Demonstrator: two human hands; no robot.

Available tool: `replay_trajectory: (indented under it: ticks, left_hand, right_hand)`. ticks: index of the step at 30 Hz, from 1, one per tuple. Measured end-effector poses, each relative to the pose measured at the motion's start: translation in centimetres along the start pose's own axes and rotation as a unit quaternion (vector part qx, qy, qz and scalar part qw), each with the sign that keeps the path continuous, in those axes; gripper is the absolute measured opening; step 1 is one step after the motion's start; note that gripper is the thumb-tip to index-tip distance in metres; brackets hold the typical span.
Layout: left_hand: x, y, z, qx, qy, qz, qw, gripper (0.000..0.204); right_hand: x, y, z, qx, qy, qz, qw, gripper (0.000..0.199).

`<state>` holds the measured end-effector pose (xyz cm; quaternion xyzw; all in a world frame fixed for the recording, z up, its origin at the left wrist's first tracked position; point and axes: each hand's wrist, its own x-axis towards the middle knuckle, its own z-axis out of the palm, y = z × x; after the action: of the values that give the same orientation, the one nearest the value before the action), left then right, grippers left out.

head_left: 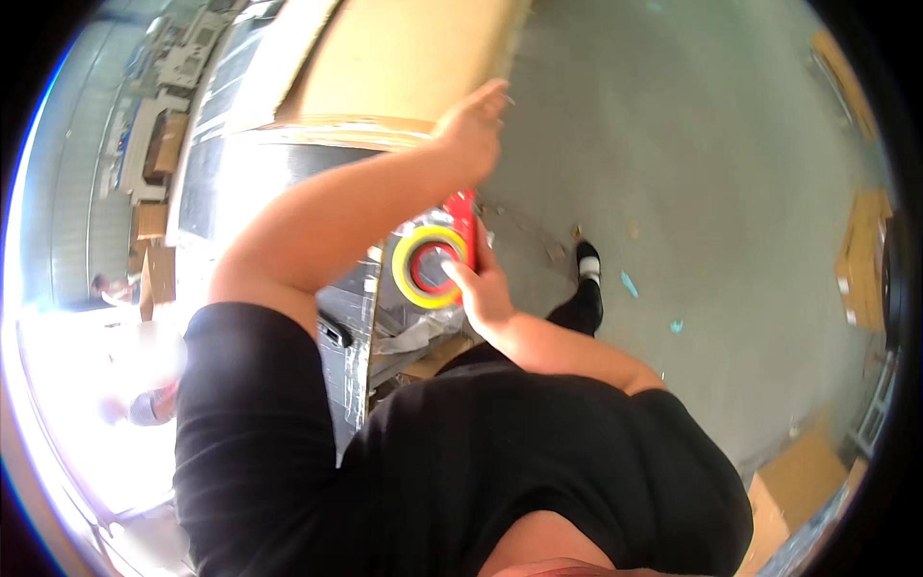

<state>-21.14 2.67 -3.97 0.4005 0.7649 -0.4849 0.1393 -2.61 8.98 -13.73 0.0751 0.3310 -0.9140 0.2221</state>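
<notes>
A: What do we have in our hands?

B: Our right hand (486,293) grips a red tape dispenser (461,216) carrying a roll of tape (428,266) with a yellow rim. Our fingers are curled shut around the dispenser's handle, and the thumb lies against the roll's core. The dispenser sits just right of a large wrapped load, at about the middle of the view.

A: And the other hand?

B: Our left hand (473,130) reaches up and across, above the dispenser. It rests on the edge of a cardboard sheet (404,58) that tops the load, fingers stretched out and close together, gripping nothing that we can see.

A: What is the load like?

B: Its side is covered in shiny clear plastic wrap (250,183), catching a lot of glare. It stands just in front of us, touching our left forearm.

A: What surrounds us?

B: A grey concrete floor (692,173) spreads to the right, with small scraps scattered on it. Our black shoe (585,288) shows just beyond our right wrist. Flattened cardboard pieces (860,255) lie near the far right rim, well apart from us
</notes>
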Motion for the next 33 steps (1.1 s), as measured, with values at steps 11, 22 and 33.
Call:
replay_trajectory:
  ticks: [11, 22, 33]
  left_hand:
    - [-0.8, 0.5, -0.9, -0.046, -0.070, -0.025, 0.996, 0.061]
    - [-0.5, 1.1, 1.9, -0.036, 0.014, -0.102, 0.994, 0.061]
    - [-6.8, -1.1, 7.4, -0.494, 0.524, -0.113, 0.685, 0.058]
  right_hand:
    - [7.5, -6.5, -1.3, -0.137, -0.168, 0.247, 0.944, 0.048]
    - [8.3, -5.6, -0.6, -0.163, -0.358, 0.515, 0.762, 0.077]
    - [4.9, -23.1, -20.6, 0.139, -0.115, 0.107, 0.978, 0.066]
